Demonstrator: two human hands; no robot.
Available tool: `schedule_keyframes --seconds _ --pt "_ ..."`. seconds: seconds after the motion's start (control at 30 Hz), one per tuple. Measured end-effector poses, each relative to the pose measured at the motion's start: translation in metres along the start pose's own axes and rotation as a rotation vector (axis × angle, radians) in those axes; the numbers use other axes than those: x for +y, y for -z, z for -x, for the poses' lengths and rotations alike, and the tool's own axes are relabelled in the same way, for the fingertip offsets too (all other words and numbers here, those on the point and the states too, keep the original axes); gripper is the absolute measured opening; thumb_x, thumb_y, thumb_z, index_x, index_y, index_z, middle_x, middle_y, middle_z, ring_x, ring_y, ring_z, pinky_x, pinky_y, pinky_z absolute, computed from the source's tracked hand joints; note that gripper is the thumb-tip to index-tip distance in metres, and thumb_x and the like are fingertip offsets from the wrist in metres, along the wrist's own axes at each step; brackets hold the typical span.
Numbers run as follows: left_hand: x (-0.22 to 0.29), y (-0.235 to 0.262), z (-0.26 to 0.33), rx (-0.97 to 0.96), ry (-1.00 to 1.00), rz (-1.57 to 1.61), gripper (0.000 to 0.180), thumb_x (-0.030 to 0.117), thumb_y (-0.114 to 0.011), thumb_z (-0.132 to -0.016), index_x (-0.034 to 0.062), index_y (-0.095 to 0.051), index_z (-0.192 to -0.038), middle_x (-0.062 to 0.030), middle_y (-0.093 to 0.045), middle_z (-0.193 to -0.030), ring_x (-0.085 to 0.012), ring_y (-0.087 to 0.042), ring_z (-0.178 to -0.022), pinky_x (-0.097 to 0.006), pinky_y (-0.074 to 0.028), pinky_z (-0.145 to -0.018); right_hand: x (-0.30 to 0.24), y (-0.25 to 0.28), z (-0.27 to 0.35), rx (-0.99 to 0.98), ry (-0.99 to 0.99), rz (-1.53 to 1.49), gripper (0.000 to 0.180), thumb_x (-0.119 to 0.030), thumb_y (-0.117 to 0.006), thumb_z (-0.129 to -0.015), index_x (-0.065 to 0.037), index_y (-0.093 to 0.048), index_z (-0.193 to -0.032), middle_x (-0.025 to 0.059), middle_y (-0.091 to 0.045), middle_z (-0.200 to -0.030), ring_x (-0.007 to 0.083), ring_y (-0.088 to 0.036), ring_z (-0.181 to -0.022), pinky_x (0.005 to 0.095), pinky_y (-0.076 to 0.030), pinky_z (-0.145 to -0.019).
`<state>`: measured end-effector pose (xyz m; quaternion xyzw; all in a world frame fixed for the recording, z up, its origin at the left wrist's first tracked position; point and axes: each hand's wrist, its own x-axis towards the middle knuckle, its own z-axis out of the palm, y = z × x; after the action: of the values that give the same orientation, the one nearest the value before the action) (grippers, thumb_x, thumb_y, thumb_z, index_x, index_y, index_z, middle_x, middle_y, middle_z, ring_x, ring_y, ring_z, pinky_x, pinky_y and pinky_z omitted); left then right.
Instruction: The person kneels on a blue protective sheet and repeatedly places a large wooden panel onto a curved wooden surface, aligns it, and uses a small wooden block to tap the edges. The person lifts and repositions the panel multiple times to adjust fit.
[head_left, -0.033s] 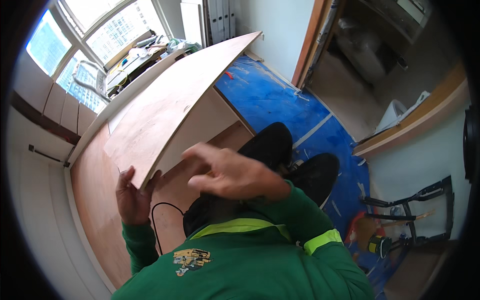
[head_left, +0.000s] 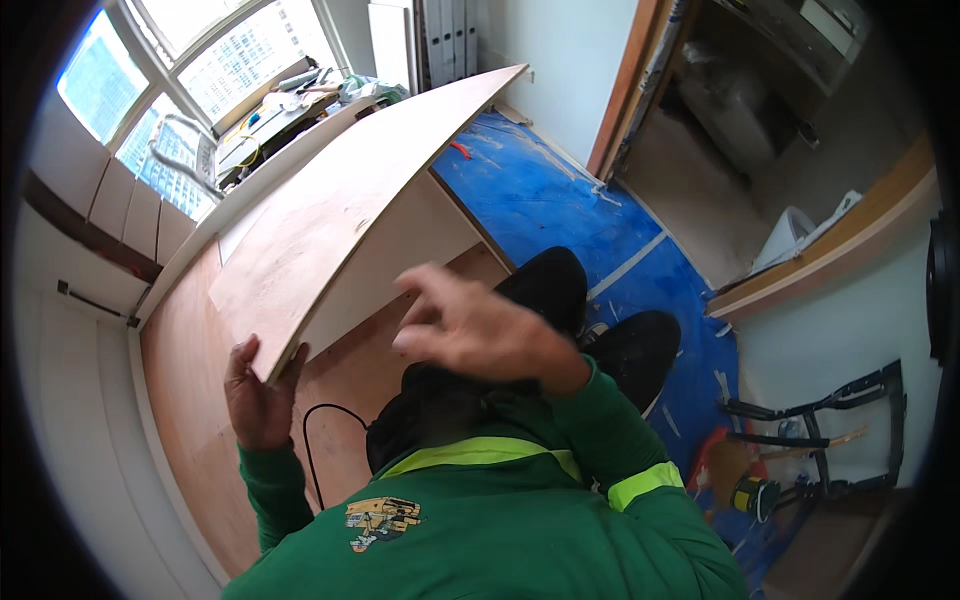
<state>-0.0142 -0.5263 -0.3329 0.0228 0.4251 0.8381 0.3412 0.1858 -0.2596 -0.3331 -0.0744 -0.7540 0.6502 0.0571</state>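
My own green sweatshirt (head_left: 480, 530) fills the lower part of the view and hides my lap and most of the floor right under me. The fisheye bends every straight edge, so the long plywood board (head_left: 340, 210) looks bowed, and I cannot tell whether it really is. Its far end runs up toward the windowsill (head_left: 280, 105), where a clutter of small things lies too blurred to name.

On the left, my left hand (head_left: 258, 395) grips the near corner of the board from below. The fingers curl up over the end edge and the thumb sits on the other side, so the hand is closed around the board's thickness. The palm faces away from me and I cannot see how firmly it presses. The board rises from that hand and slants away over a second wooden panel (head_left: 410, 250) and the wooden floor (head_left: 190, 400). A black cable (head_left: 315, 440) loops just beside my left wrist, and its lower end vanishes behind my sleeve.

Toward the middle, my right hand (head_left: 480, 325) floats loose and half open, fingers spread and slightly bent, holding nothing; it looks to be clear of the board, though blur softens the fingertips. Beyond it lie my black shoes (head_left: 600, 320) on blue floor sheeting (head_left: 540, 190). At far right a black metal stand (head_left: 830, 420) is partly cut off by the dark rim.
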Motion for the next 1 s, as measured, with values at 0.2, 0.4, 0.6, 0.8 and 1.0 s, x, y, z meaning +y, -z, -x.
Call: schedule_keyframes --seconds 0.2,0.4,0.6,0.8,1.0 --pt "0.062 0.128 -0.008 0.313 -0.063 -0.082 0.024 0.019 -0.062 -0.109 -0.0035 -0.067 -0.117 -0.0194 -0.078 -0.108 -0.0305 -0.079 -0.098 -0.039 -0.070 -0.084 0.112 0.087 -0.067 0.436 -0.192 -0.650 0.108 -0.065 -0.064 -0.101 0.010 -0.018 -0.164 0.0315 -0.061 -0.138 0.0362 -0.068 -0.122 0.0515 -0.059 -0.097" --pt "0.071 0.307 -0.024 0.520 -0.024 -0.182 0.030 0.022 -0.063 -0.110 -0.0040 -0.063 -0.127 -0.0165 -0.077 -0.108 -0.0293 -0.079 -0.082 -0.019 -0.065 -0.057 0.183 0.064 -0.150 0.345 -0.193 -1.012 0.136 -0.081 -0.066 -0.091 0.010 0.001 -0.166 0.0407 -0.042 -0.153 0.0484 -0.055 -0.140 0.0695 -0.048 -0.105" --pt "0.031 0.432 -0.041 0.545 0.045 -0.291 0.034 0.029 -0.067 -0.108 0.0016 -0.065 -0.129 -0.0098 -0.077 -0.107 -0.0217 -0.076 -0.077 -0.019 -0.064 -0.058 0.258 0.021 -0.197 0.405 -0.375 -1.115 0.082 -0.054 -0.067 -0.105 -0.004 -0.036 -0.161 0.0235 -0.048 -0.156 0.0436 -0.051 -0.142 0.0668 -0.043 -0.112" --pt "0.020 0.471 -0.081 0.613 0.006 -0.356 0.030 0.030 -0.067 -0.108 0.0122 -0.065 -0.132 0.0015 -0.075 -0.108 -0.0108 -0.071 -0.077 -0.018 -0.059 -0.062 0.310 -0.013 -0.202 0.578 -0.458 -0.982 0.041 -0.028 -0.065 -0.109 0.001 -0.058 -0.137 0.0172 -0.069 -0.126 0.0347 -0.070 -0.112 0.0543 -0.059 -0.096" --pt "0.031 0.484 -0.078 0.607 0.068 -0.412 0.036 0.030 -0.068 -0.108 0.0120 -0.063 -0.139 0.0021 -0.074 -0.110 -0.0094 -0.070 -0.085 -0.020 -0.060 -0.066 0.307 -0.045 -0.164 0.710 -0.569 -0.966 0.037 -0.024 -0.063 -0.110 0.005 -0.058 -0.133 0.0196 -0.069 -0.124 0.0345 -0.071 -0.108 0.0552 -0.060 -0.092"
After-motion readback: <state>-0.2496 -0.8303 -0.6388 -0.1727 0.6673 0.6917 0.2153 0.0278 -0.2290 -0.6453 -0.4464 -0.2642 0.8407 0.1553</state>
